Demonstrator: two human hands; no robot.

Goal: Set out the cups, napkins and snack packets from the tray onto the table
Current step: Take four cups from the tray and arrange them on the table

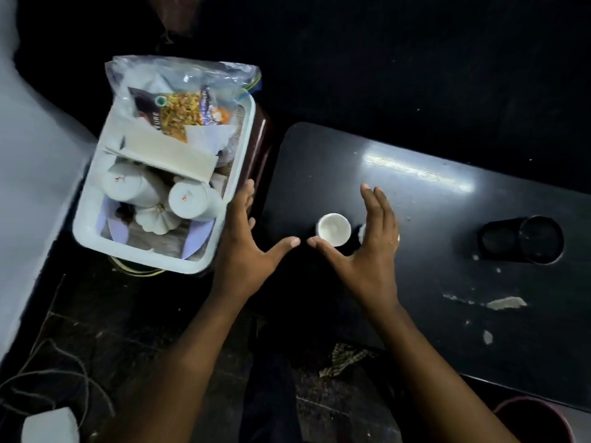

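A white tray (85,231) sits left of the dark table (447,193). It holds upturned white cups (188,199), a folded napkin (169,151) and a snack packet (182,113) inside a clear plastic bag. One small white cup (333,228) stands upright on the table. My right hand (367,247) is open just beside that cup, fingers spread, not gripping it. My left hand (246,247) is open too, its fingers by the tray's right rim. A second white thing peeks out behind my right hand; I cannot tell what it is.
Two dark round holders (524,239) lie on the table's right part. White scuffs (505,302) mark its surface. A reddish-brown stand (260,139) is under the tray. Cords (57,372) lie on the floor at the lower left. A maroon bucket rim (537,410) shows bottom right.
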